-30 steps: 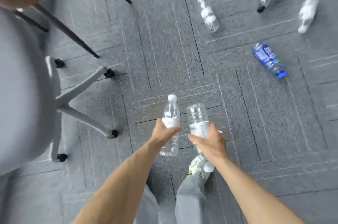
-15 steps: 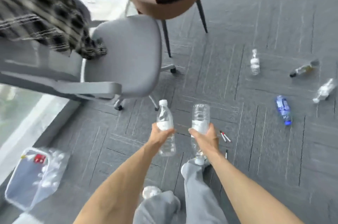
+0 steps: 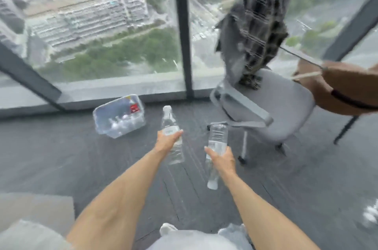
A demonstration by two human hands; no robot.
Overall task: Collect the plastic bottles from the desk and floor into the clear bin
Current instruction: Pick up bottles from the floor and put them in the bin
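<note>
My left hand [image 3: 168, 139] grips a clear plastic bottle with a white cap [image 3: 170, 122], cap pointing away from me. In my right hand [image 3: 221, 157] is a second clear bottle [image 3: 217, 134], held upside down with its white cap toward me. The clear bin [image 3: 100, 121] sits on the grey carpet by the window, ahead and to the left of my hands, tilted, with several clear bottles inside and a red label on its wall. Both hands are short of the bin.
A grey office chair [image 3: 272, 106] with a dark checked garment [image 3: 255, 31] over its back stands right of my hands. A brown chair [image 3: 347, 90] reaches in from the right edge. A floor-to-ceiling window [image 3: 102, 25] with a dark frame runs behind the bin. A pale surface [image 3: 34, 213] lies at bottom left.
My view has swung left from the floor with scattered bottles toward the window. The bin has shifted from the lower left corner to just ahead of my hands. Both hands keep their bottles.
</note>
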